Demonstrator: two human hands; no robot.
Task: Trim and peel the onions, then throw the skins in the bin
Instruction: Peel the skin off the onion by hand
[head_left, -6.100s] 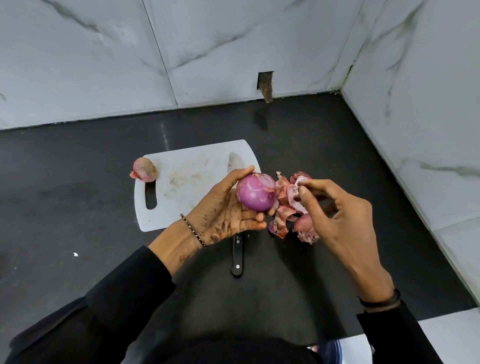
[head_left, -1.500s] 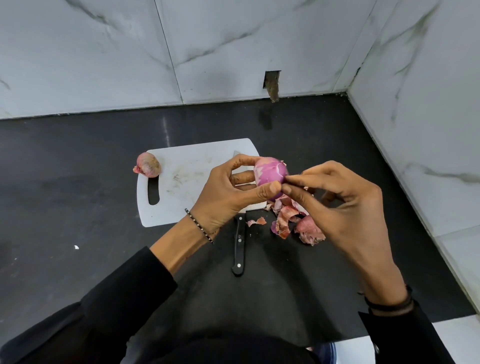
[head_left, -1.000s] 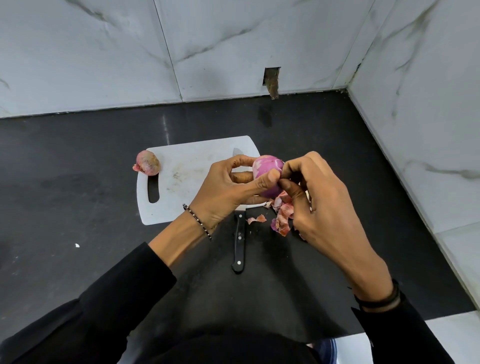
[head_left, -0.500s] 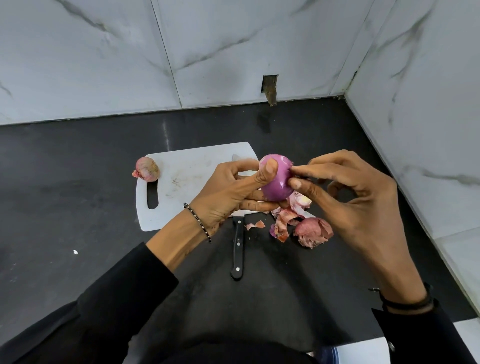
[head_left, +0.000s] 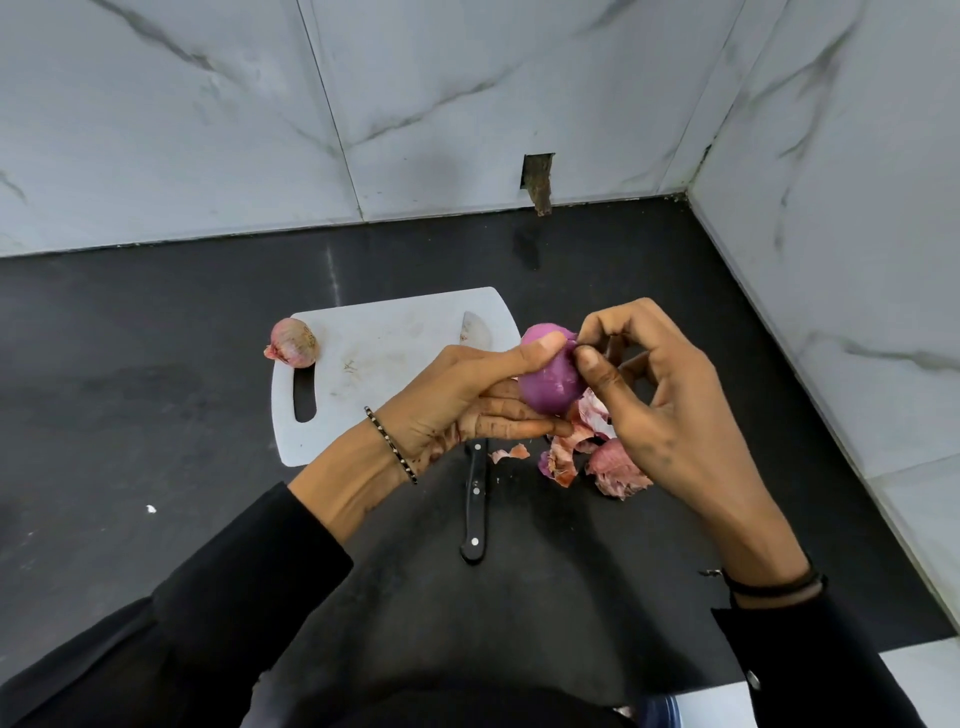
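The left hand (head_left: 457, 395) gripped the peeled onion (head_left: 548, 376), raised beside the right edge of the cutting board (head_left: 395, 353). The right hand (head_left: 670, 415) pinched its top between thumb and forefinger. The skins (head_left: 597, 457) lay on the worktop (head_left: 156, 364) near the knife (head_left: 475, 514). The unpeeled onion (head_left: 293, 343) rested at the board's far left corner.

Two onions, namely one peeled onion (head_left: 550, 379) and one unpeeled onion (head_left: 295, 343); one cutting board (head_left: 395, 338); one knife (head_left: 475, 512); one heap of skins (head_left: 615, 467).
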